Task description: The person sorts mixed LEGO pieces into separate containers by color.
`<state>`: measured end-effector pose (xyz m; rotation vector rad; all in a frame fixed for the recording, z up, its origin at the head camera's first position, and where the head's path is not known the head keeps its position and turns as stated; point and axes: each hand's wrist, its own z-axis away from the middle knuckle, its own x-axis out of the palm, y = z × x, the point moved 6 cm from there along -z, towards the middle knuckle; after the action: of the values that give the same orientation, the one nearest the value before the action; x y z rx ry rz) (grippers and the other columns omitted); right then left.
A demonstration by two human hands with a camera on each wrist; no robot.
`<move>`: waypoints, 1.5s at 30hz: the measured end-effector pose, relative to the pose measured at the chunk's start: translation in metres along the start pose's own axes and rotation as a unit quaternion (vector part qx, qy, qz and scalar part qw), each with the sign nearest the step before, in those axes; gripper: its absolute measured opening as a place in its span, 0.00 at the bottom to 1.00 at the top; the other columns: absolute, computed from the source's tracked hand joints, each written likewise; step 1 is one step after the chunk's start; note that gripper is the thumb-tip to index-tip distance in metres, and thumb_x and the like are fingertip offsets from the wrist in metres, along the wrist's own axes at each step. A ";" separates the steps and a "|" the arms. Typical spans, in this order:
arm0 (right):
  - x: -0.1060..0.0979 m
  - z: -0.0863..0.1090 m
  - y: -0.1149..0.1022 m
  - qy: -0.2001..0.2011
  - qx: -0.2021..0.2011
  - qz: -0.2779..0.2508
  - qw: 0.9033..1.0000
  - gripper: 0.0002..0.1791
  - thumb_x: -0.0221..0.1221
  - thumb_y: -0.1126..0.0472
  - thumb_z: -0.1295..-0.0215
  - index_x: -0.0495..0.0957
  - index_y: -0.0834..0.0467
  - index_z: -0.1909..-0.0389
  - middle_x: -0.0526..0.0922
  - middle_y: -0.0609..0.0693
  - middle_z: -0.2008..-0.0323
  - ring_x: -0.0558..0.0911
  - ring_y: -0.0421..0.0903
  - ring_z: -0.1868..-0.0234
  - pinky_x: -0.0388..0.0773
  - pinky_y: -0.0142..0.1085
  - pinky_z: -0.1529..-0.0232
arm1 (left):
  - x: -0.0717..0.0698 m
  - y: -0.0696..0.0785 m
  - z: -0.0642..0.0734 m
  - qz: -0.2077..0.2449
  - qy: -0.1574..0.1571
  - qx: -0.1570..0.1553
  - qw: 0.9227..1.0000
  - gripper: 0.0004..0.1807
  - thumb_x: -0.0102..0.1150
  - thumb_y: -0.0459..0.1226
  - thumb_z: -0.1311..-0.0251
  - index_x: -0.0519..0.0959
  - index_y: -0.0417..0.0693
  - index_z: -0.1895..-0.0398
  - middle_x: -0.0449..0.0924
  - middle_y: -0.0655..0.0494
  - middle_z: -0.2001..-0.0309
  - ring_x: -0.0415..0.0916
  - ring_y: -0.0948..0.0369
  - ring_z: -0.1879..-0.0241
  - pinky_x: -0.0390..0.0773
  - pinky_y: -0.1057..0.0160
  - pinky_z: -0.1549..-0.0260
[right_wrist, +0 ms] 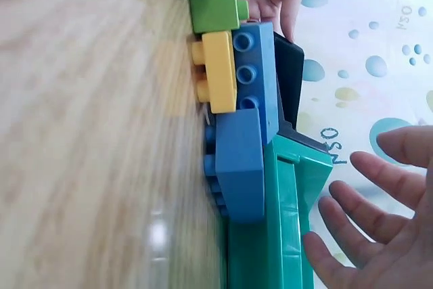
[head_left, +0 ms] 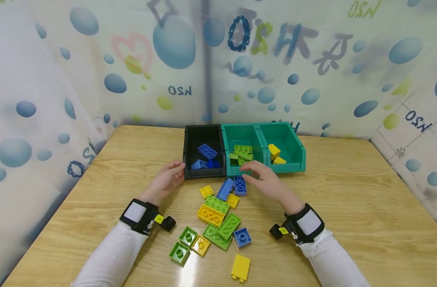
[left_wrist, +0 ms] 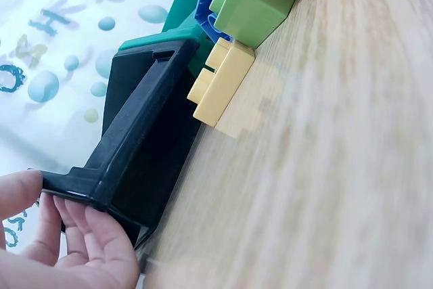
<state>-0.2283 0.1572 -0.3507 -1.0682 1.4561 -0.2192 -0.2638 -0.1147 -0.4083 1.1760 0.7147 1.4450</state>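
My left hand (head_left: pixel 166 180) grips the left front corner of a black bin (head_left: pixel 205 173); in the left wrist view the thumb lies on its rim and curled fingers lie beneath. Blue bricks (head_left: pixel 207 151) lie in that bin. My right hand (head_left: pixel 266 181) hovers at the front of the middle green bin (head_left: pixel 235 170), fingers spread and holding nothing in the right wrist view. Green bricks (head_left: pixel 243 150) lie in this bin. In the right green bin (head_left: pixel 294 166) are yellow bricks (head_left: pixel 274 152). Just in front of the bins lie a blue brick (head_left: pixel 240 186) and a long blue brick (head_left: pixel 225 189).
Loose bricks are spread over the wooden table (head_left: pixel 347 199) between my arms: green bricks (head_left: pixel 229 225), a yellow brick (head_left: pixel 210 215), a small blue brick (head_left: pixel 242 237) and, nearest me, a yellow brick (head_left: pixel 241 267). A patterned curtain (head_left: pixel 132 99) hangs behind the bins.
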 end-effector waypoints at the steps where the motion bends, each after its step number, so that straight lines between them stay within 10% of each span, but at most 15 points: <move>1: 0.001 0.002 -0.001 -0.006 -0.003 -0.001 1.000 0.15 0.52 0.60 0.32 0.76 0.63 0.50 0.77 0.57 0.48 0.75 0.56 0.45 0.71 0.49 0.46 | 0.000 0.000 0.000 0.000 0.000 0.001 1.000 0.04 0.46 0.37 0.32 0.66 0.48 0.58 0.71 0.63 0.68 0.67 0.66 0.67 0.71 0.71 0.60; 20: 0.031 0.061 -0.026 -0.176 -0.070 0.047 0.981 0.23 0.65 0.45 0.48 0.77 0.53 0.55 0.78 0.45 0.52 0.76 0.43 0.53 0.74 0.39 0.51 | -0.002 0.000 0.002 -0.004 -0.002 -0.001 1.000 0.10 0.46 0.38 0.31 0.64 0.44 0.51 0.70 0.62 0.65 0.66 0.66 0.64 0.70 0.71 0.59; 45: 0.044 0.074 -0.033 -0.279 -0.087 0.074 0.953 0.17 0.66 0.53 0.48 0.79 0.50 0.56 0.74 0.44 0.49 0.73 0.40 0.48 0.70 0.36 0.43 | 0.001 0.001 0.002 0.002 0.000 0.002 1.000 0.07 0.45 0.37 0.31 0.66 0.45 0.55 0.71 0.63 0.68 0.67 0.66 0.67 0.70 0.70 0.59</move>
<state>-0.1407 0.1416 -0.3756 -1.0472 1.0439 0.3067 -0.2622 -0.1147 -0.4068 1.1818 0.7167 1.4464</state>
